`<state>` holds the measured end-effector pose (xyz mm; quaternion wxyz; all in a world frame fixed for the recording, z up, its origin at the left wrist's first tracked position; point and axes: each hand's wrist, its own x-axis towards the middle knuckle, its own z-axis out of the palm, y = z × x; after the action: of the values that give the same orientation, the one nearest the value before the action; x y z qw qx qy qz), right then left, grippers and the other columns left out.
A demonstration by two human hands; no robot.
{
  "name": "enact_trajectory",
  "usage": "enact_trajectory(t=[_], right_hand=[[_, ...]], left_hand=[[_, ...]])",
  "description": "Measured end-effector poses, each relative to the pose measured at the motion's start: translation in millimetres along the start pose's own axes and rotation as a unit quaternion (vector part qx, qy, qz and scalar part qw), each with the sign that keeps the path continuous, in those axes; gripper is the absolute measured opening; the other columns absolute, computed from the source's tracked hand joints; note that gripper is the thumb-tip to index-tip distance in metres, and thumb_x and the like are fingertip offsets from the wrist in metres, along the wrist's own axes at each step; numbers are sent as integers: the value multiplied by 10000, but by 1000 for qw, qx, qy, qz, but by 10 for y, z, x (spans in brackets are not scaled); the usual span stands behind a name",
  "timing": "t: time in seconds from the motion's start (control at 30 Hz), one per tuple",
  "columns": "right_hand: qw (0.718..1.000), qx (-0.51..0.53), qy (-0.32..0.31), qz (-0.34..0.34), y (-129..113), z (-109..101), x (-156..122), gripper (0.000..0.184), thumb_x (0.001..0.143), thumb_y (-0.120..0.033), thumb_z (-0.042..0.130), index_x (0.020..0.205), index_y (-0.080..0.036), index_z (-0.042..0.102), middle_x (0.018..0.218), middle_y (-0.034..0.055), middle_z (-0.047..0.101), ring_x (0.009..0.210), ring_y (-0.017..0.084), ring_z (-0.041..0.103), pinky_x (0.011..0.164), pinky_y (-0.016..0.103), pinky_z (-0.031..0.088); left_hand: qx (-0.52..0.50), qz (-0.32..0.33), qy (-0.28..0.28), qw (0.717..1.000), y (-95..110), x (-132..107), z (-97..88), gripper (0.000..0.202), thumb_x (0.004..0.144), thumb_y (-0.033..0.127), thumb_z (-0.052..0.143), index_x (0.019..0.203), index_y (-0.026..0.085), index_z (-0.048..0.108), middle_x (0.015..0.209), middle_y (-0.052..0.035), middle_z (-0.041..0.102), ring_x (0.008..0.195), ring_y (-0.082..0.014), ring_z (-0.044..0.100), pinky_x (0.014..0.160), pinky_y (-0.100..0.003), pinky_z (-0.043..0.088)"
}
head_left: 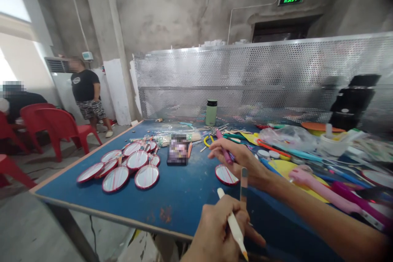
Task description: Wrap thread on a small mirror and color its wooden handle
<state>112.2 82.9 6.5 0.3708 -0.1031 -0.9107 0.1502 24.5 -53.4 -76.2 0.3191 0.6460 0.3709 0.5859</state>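
My left hand [219,229], low in the middle of the head view, has its fingers closed around a white pen [235,227] with an orange-brown tip pointing down. A narrow flat stick [243,184] stands up beside those fingers; whether they hold it too, I cannot tell. Reaching in from the right, my right hand [235,157] is closed on a slim pink-purple tool [226,153], its kind partly hidden by the fingers. Just below that hand lies a round red-rimmed disc [226,175] with a pale striped face.
Several similar discs [116,179] lie grouped on the blue table [181,200]. Behind them are a dark pixelated object [178,151] and a green bottle [211,112]. Tools, a pink glue gun [325,192] and a white cup [333,144] crowd the right. A person [86,86] stands far left near red chairs.
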Motion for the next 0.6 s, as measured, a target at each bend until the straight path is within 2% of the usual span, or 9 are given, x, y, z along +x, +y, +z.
enact_trajectory(t=[0.07, 0.17, 0.3, 0.4, 0.53, 0.6], right_hand=[[1000, -5, -19, 3, 15, 104, 173, 146, 928, -195, 491, 1045, -204, 579, 796, 8, 676, 750, 133, 661, 695, 254, 485], [999, -42, -28, -1, 53, 299, 386, 117, 933, -189, 491, 971, -201, 601, 734, -14, 656, 608, 106, 542, 632, 235, 417], [998, -48, -39, -23, 220, 542, 557, 145, 917, -144, 474, 943, -195, 607, 771, 7, 649, 694, 135, 539, 697, 262, 414], [997, -49, -43, -30, 409, 680, 643, 185, 898, -116, 462, 996, -200, 594, 810, 20, 655, 762, 156, 557, 721, 278, 419], [996, -68, -47, -18, 603, 796, 754, 156, 874, -129, 492, 953, -204, 602, 722, -1, 597, 690, 155, 516, 672, 269, 394], [996, -80, -40, -9, 656, 820, 807, 139, 875, -143, 489, 936, -194, 603, 740, 15, 584, 693, 162, 500, 663, 276, 377]], left_hand=[[-5, -1, -11, 1000, -40, -19, -11, 389, 997, 476, 348, 818, 194, 548, 689, -137, 799, 595, -221, 759, 609, -286, 568], [-9, -4, -25, 1000, -75, -34, -30, 368, 993, 457, 347, 812, 195, 532, 692, -160, 795, 597, -236, 769, 551, -264, 559], [-24, -25, -37, 999, -100, -26, -43, 291, 985, 392, 376, 800, 204, 499, 706, -186, 791, 619, -264, 781, 533, -247, 560], [-32, -42, -40, 998, -105, -18, -39, 255, 980, 338, 393, 780, 208, 483, 715, -185, 791, 626, -275, 781, 510, -226, 550], [-23, -50, -34, 998, -94, -18, -43, 228, 979, 280, 416, 795, 192, 519, 734, -172, 795, 655, -268, 785, 531, -214, 556], [-17, -57, -33, 998, -68, -21, -61, 212, 977, 248, 423, 827, 177, 555, 746, -162, 799, 673, -253, 787, 561, -210, 565]])
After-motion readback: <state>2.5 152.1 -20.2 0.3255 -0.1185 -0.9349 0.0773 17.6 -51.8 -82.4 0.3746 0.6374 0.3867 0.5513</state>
